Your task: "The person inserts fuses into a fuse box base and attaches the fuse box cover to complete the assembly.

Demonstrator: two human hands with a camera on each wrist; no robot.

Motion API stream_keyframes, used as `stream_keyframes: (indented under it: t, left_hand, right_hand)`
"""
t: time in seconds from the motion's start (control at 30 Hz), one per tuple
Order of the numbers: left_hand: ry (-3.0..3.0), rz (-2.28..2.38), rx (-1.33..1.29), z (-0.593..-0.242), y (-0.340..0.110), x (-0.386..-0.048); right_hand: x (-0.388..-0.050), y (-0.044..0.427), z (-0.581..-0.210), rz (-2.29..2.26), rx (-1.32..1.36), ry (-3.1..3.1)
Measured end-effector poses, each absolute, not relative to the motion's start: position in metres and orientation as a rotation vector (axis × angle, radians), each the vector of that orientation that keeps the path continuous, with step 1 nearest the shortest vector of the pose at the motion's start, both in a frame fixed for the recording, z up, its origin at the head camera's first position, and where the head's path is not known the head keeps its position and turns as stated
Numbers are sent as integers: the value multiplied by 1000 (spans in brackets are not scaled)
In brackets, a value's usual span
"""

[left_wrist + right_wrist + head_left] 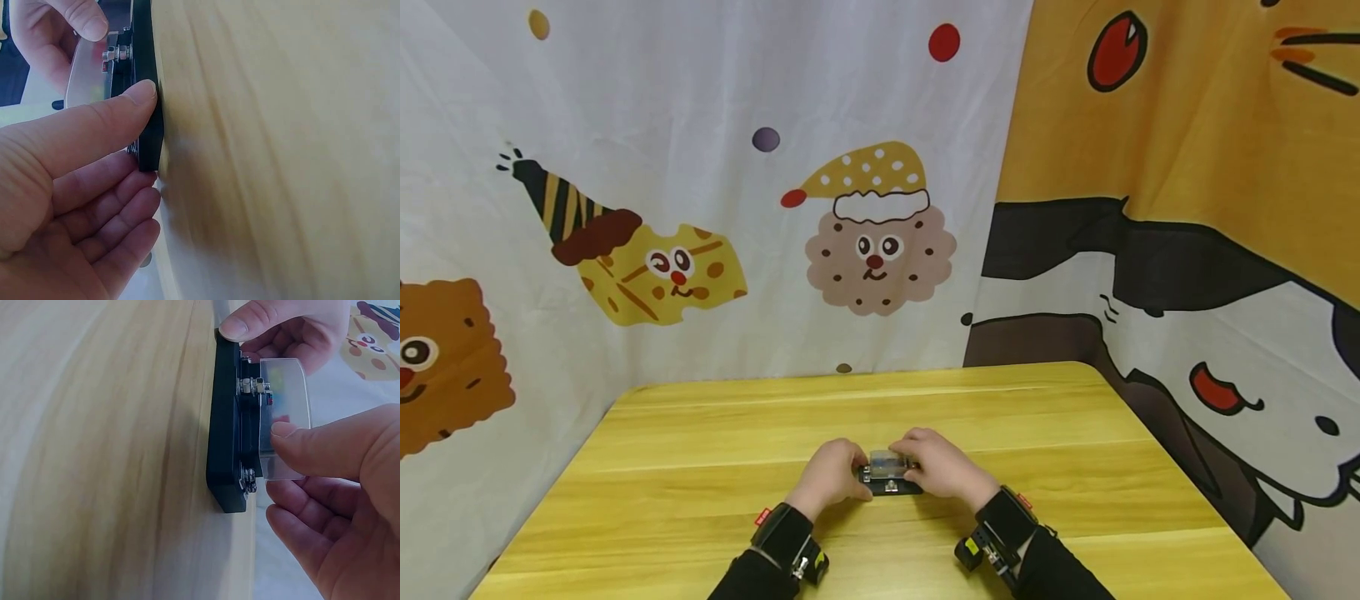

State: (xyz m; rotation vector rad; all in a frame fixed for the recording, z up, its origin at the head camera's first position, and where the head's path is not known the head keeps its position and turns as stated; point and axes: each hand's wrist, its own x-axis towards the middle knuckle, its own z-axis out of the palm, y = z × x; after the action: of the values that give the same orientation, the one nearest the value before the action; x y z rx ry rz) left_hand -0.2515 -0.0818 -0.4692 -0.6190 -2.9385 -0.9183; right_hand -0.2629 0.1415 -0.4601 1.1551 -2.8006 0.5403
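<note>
On the table lies a small electrical block with a black base, metal nut-and-bolt terminals and a clear plastic cover. My left hand grips one end of the base; in the left wrist view its thumb presses the base's near side, with the fingers curled at the end. The right hand pinches the cover, its thumb on the near face and its fingertips partly hidden behind. In the right wrist view the cover sits against the block's upper part; whether it is fastened I cannot tell.
A yellow wood-grain table extends around both hands. Behind it hangs a white cloth printed with cartoon food, and an orange, black and white printed cloth hangs on the right. Each wrist wears a black strap with a small camera.
</note>
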Motion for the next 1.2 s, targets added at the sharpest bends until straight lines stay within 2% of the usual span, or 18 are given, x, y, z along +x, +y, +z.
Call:
stream_keyframes:
  t: [0.77,1.2]
  left_hand:
    - [-2910,-841,-689,-467,-84,-249]
    - [-2823,-963,-709,-464,-80,-250]
  right_hand:
    - [-262,141,-460,528,1146,-2817]
    - [-263,142,-459,525,1162,-2804]
